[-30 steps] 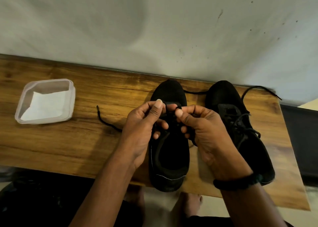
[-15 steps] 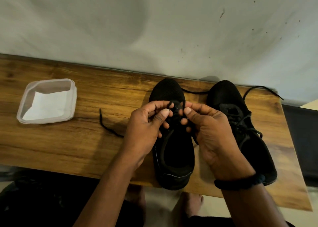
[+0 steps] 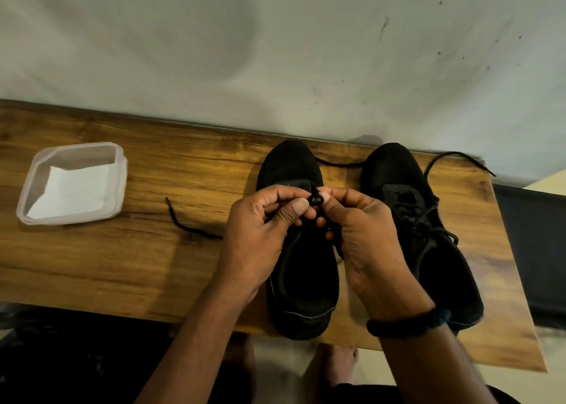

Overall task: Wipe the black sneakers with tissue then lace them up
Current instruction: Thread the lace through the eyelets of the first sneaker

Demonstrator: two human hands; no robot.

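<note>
Two black sneakers stand side by side on the wooden bench (image 3: 153, 269), toes toward the wall. Over the left sneaker (image 3: 291, 164), my left hand (image 3: 260, 235) and my right hand (image 3: 364, 238) meet above the tongue. Both pinch a small loop of the black shoelace (image 3: 315, 200) between thumb and fingers. One loose lace end (image 3: 186, 226) trails left across the bench. The right sneaker (image 3: 395, 167) has its lace threaded, with ends lying loose toward the wall. My hands hide the left sneaker's eyelets.
A clear plastic container (image 3: 121, 170) with white tissue (image 3: 73, 192) inside sits at the bench's left. A grey wall runs right behind the bench. A dark object (image 3: 533, 250) stands past the bench's right end. My bare feet (image 3: 333, 364) show below the front edge.
My fingertips have closed in on the lace above the tongue, and a small loop now shows between them. The left sneaker has shifted slightly; the right sneaker and container stay put.
</note>
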